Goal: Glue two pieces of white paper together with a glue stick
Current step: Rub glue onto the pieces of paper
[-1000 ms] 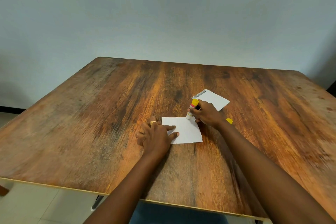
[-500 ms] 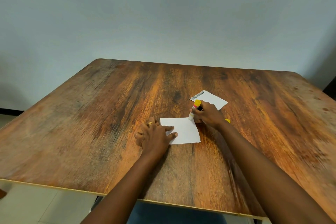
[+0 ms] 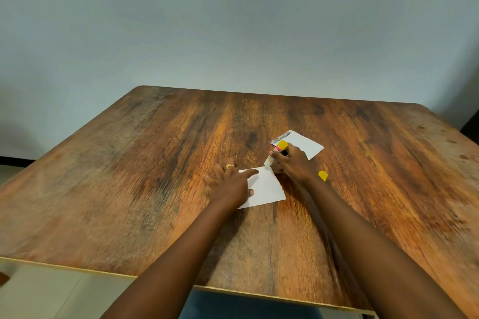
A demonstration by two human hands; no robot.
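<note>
A worn brown wooden table (image 3: 129, 189) stood before a plain pale grey-blue wall (image 3: 233, 21); light floor (image 3: 39, 292) showed below.

Two bare forearms (image 3: 181, 254), a thin gold ring (image 3: 229, 166) on one finger of the left hand (image 3: 229, 185)

Near paper (image 3: 264, 189): white, roughly square, flat on the wood; its right edge is a little wavy; the left hand (image 3: 228, 184) presses on its left part.
Far paper (image 3: 303, 144): white with a grey printed strip on one edge, flat, behind the near paper and to its right, apart from it.
Glue stick (image 3: 276, 153): yellow end up, white tip down, tilted, at the near paper's far right corner, gripped by the right hand (image 3: 293, 163); contact not clear.
Cap (image 3: 323, 176): yellow, well right of the near paper.
</note>
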